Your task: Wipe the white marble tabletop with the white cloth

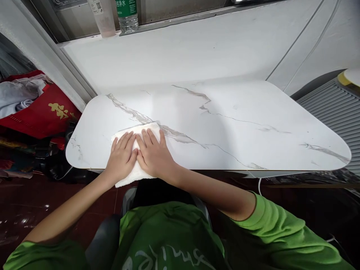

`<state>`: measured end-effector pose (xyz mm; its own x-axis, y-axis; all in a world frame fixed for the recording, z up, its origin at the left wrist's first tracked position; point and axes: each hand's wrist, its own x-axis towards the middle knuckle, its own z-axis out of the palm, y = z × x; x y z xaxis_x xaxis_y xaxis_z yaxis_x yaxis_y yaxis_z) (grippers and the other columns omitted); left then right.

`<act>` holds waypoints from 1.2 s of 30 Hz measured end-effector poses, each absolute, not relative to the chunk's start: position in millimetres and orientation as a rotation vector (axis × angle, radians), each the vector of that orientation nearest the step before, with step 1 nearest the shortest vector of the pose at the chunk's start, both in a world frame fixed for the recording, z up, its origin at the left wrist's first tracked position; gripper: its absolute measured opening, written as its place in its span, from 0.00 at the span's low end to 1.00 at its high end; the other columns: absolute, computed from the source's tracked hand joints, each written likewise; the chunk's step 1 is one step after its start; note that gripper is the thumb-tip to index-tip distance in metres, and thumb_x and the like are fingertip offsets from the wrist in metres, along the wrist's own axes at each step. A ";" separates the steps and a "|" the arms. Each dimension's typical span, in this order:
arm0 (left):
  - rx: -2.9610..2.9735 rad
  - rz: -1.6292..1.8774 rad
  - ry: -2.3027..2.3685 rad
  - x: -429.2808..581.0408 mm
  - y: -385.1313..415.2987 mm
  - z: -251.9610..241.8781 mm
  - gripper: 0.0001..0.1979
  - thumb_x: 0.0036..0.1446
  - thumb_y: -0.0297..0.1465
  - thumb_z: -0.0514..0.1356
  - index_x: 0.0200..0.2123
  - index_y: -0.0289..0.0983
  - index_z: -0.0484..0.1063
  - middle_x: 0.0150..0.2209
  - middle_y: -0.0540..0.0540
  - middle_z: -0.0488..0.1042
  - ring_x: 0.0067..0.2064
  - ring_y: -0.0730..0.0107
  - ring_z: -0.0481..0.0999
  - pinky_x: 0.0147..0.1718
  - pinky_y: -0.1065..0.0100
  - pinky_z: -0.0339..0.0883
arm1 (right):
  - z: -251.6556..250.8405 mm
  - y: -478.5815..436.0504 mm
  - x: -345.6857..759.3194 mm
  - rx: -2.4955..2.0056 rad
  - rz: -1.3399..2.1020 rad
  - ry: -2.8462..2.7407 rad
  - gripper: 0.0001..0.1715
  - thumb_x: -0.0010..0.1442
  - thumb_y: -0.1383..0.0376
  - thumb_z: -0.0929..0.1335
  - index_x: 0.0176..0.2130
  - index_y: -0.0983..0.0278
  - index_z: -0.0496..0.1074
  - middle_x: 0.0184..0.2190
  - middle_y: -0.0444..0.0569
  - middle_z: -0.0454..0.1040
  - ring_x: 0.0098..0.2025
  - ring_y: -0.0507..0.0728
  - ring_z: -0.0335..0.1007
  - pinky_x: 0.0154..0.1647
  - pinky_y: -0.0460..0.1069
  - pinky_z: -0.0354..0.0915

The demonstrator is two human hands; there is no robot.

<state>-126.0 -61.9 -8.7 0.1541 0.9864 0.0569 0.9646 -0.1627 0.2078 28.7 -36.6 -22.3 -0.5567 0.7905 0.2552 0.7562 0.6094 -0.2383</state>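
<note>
Left hand and right hand lie flat, fingers spread, on a cloth. At 12 o'clock, a bottle label reads "净水"; its top is cut off.

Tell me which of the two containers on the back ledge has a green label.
The water bottle on the right; its label is green. The clear container left of it carries a white label with a QR code.

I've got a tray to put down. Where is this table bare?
The marble table is bare from the right hand across to its rounded right end. A thin strip is free between the white cloth and the left corner. Crowded: front left, left hand and right hand flat on the cloth. A bottle and cup stand on the back ledge.
</note>
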 end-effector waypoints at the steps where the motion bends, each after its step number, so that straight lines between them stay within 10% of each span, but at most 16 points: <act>1: 2.291 0.260 1.950 -126.6 -58.9 -8.5 0.28 0.69 0.35 0.41 0.69 0.39 0.57 0.72 0.44 0.57 0.74 0.59 0.52 0.73 0.47 0.43 | -21.2 -34.1 27.4 -1.249 0.151 -2.512 0.34 0.70 0.62 0.55 0.69 0.74 0.61 0.70 0.66 0.58 0.72 0.73 0.51 0.71 0.75 0.45; 36: 2.377 0.280 1.904 -175.7 186.5 -21.2 0.29 0.68 0.33 0.42 0.70 0.37 0.58 0.72 0.40 0.57 0.73 0.59 0.54 0.71 0.53 0.44 | -33.4 194.4 -25.0 -1.350 0.225 -2.426 0.33 0.70 0.66 0.50 0.68 0.73 0.60 0.70 0.64 0.58 0.72 0.67 0.49 0.72 0.73 0.36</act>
